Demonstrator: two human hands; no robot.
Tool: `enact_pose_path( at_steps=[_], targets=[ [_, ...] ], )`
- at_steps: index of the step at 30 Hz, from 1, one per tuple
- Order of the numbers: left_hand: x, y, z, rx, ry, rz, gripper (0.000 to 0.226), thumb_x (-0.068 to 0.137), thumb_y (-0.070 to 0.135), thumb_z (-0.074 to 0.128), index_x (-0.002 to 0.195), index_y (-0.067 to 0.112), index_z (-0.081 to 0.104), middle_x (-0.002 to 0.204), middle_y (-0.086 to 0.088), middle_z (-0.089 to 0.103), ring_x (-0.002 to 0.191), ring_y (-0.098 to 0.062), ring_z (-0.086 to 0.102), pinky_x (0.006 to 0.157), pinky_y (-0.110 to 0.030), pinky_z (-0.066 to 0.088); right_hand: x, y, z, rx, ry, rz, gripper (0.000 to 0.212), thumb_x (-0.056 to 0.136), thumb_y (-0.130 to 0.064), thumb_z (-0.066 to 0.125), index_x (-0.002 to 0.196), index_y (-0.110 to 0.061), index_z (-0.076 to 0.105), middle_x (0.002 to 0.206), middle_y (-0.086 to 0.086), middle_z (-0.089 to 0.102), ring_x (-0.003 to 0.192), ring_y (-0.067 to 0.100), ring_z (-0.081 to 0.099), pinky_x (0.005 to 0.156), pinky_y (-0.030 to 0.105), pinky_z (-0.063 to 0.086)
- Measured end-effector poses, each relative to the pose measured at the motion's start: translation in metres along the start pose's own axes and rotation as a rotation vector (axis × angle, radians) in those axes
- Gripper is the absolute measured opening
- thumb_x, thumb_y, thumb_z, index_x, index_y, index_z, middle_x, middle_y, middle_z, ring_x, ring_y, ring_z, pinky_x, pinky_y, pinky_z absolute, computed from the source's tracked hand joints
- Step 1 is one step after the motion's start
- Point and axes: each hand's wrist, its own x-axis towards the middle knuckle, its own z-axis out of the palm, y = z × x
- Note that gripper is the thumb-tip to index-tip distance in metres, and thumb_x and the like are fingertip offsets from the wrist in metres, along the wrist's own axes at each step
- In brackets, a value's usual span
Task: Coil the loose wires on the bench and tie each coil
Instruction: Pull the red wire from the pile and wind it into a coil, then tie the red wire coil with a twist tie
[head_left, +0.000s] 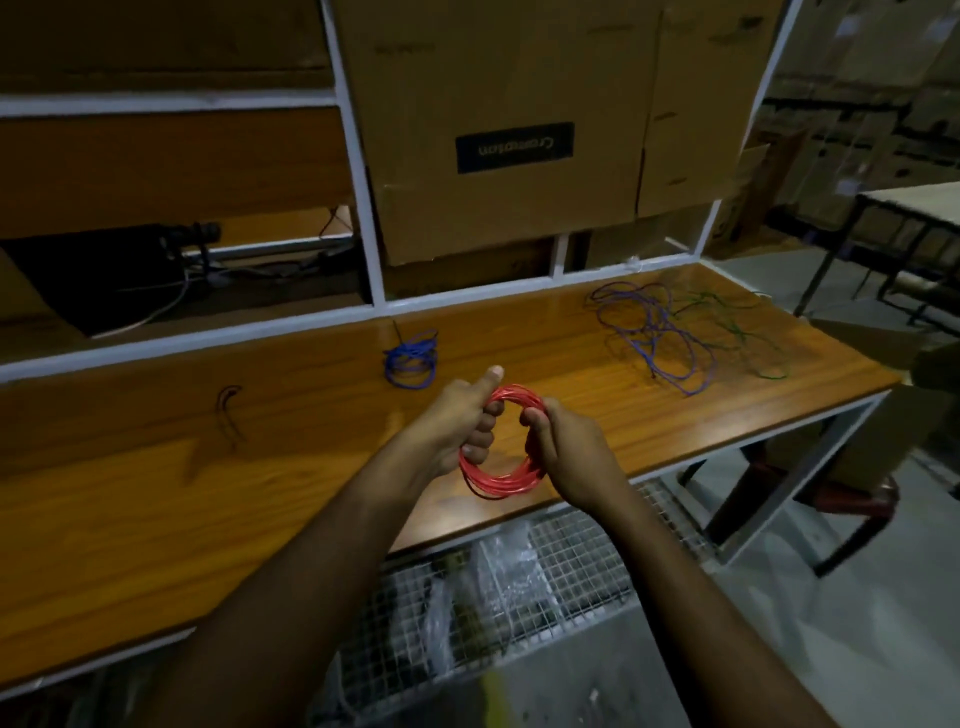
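Note:
A red wire coil (498, 480) hangs just above the wooden bench (156, 499), held between both hands. My left hand (460, 421) grips its left side with curled fingers and the thumb raised. My right hand (563, 449) pinches the coil's right side near the top. A coiled blue wire (410, 358) lies on the bench behind my hands. Loose purple wire (649, 327) and loose green wire (737, 327) sprawl tangled at the bench's right end.
A short dark wire piece (228, 413) lies on the bench to the left. Cardboard boxes (498, 124) fill the white shelf frame behind. A wire mesh shelf (582, 566) with plastic bags sits below the bench edge. Another table (914, 208) stands at far right.

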Motion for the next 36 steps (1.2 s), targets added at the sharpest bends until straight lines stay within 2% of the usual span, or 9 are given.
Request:
enact_pose_path(
  at_steps=[5,8,12,16,20,22,28,33,36],
  targets=[
    [-0.003,-0.032,-0.052,-0.129,0.036,0.001,0.049,0.101,0.055,0.040,0.069,0.018,0.041,0.048,0.008,0.024,0.037,-0.008,0.020,0.040,-0.019,0.017,0.011,-0.031,0.049,0.272,-0.082,0.073,0.036,0.103,-0.043,0.034,0.101,-0.015,0.057,0.083,-0.002,0.071,0.071,0.014,0.066,0.065,0.034,0.050],
    [-0.011,-0.045,-0.095,-0.202,0.103,0.013,0.050,0.101,0.055,0.040,0.068,0.017,0.042,0.048,0.007,0.028,0.038,-0.009,0.023,0.042,-0.022,0.020,0.020,-0.062,0.089,0.499,-0.120,0.145,0.036,0.104,-0.040,0.037,0.102,-0.011,0.057,0.071,0.002,0.065,0.065,0.018,0.068,0.057,0.031,0.050],
    [-0.024,-0.061,-0.169,-0.116,0.070,0.000,0.055,0.102,0.055,0.035,0.071,0.012,0.053,0.051,0.000,0.044,0.045,-0.016,0.045,0.053,-0.028,0.042,0.039,-0.099,0.142,0.416,-0.179,0.112,0.030,0.107,-0.029,0.039,0.091,-0.010,0.055,0.061,0.003,0.056,0.049,0.014,0.056,0.048,0.027,0.044],
    [-0.026,-0.066,-0.243,0.158,0.129,0.051,0.068,0.103,0.055,0.025,0.089,0.008,0.072,0.077,-0.008,0.074,0.076,-0.021,0.071,0.075,-0.032,0.052,0.057,-0.142,0.185,0.202,-0.325,-0.014,0.028,0.107,-0.031,0.039,0.090,-0.014,0.054,0.068,-0.009,0.054,0.056,0.004,0.052,0.054,0.023,0.038],
    [-0.025,-0.070,-0.287,0.330,0.124,0.069,0.061,0.105,0.052,0.026,0.074,0.012,0.061,0.059,-0.004,0.060,0.055,-0.020,0.058,0.060,-0.031,0.045,0.072,-0.184,0.232,0.110,-0.373,-0.061,0.019,0.106,-0.028,0.042,0.095,-0.016,0.052,0.075,-0.006,0.056,0.064,0.009,0.053,0.060,0.033,0.041],
    [-0.024,-0.075,-0.305,0.416,0.196,0.092,0.062,0.105,0.052,0.026,0.066,0.015,0.057,0.052,0.002,0.051,0.047,-0.015,0.047,0.057,-0.029,0.039,0.076,-0.199,0.249,0.197,-0.345,-0.006,0.009,0.105,-0.026,0.046,0.103,-0.017,0.047,0.078,-0.005,0.060,0.064,0.005,0.058,0.058,0.025,0.042],
    [-0.020,-0.085,-0.353,0.575,0.326,0.181,0.062,0.106,0.042,0.034,0.065,0.001,0.057,0.060,-0.009,0.049,0.056,-0.022,0.045,0.056,-0.033,0.028,0.077,-0.227,0.286,0.445,-0.281,0.100,0.016,0.103,-0.027,0.049,0.114,-0.016,0.044,0.078,-0.007,0.059,0.064,-0.001,0.059,0.057,0.015,0.042],
    [-0.009,-0.097,-0.380,0.579,0.475,0.149,0.053,0.105,0.036,0.039,0.060,0.011,0.050,0.054,-0.003,0.042,0.050,-0.017,0.038,0.053,-0.032,0.024,0.090,-0.230,0.318,0.341,-0.282,0.085,0.005,0.104,-0.031,0.045,0.101,-0.030,0.041,0.084,-0.007,0.066,0.072,-0.004,0.065,0.057,0.006,0.043],
    [-0.003,-0.102,-0.393,0.468,0.539,0.074,0.048,0.102,0.033,0.044,0.057,0.015,0.049,0.055,0.000,0.044,0.051,-0.015,0.040,0.053,-0.029,0.025,0.107,-0.232,0.327,0.353,-0.357,0.067,0.011,0.105,-0.035,0.042,0.101,-0.027,0.049,0.090,-0.004,0.068,0.076,0.003,0.067,0.060,0.021,0.053]
  ],
)
